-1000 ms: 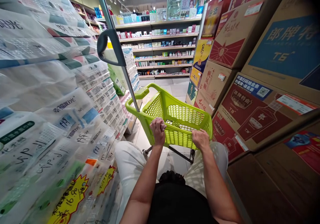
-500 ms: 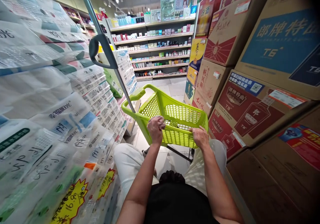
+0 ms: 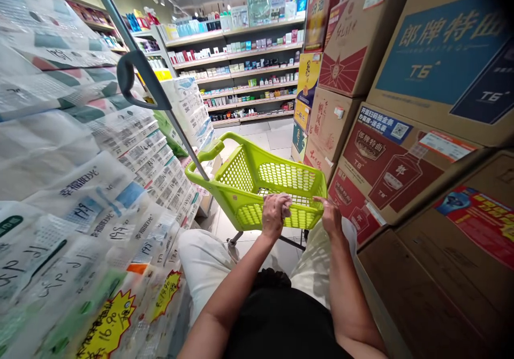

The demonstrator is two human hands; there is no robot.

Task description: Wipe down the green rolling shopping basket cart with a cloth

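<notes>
A lime-green shopping cart (image 3: pixel 241 211) with perforated plastic walls stands in front of my knees. My left hand (image 3: pixel 273 217) is closed around a crumpled pale pink cloth (image 3: pixel 286 203) at the cart's near rim. At the near right corner, my right hand (image 3: pixel 331 217) grips the rim, its index finger lying over the edge and the other fingers curled. From the cart's left end a grey pole with a dark grey handle (image 3: pixel 150 83) slants up to the left. Inside the basket, I see only its slotted floor.
Wrapped tissue packs (image 3: pixel 116 188) are piled close on my left, with yellow price signs (image 3: pixel 108 324) low down. Stacked cardboard liquor boxes (image 3: pixel 395 172) wall the right side. Ahead, past the tiled floor (image 3: pixel 265 134), shelves (image 3: pixel 241 73) hold many small goods.
My left hand has slid right along the near rim with the cloth. My right hand has shifted slightly at its corner. The whole view has turned a little, moving the cart left.
</notes>
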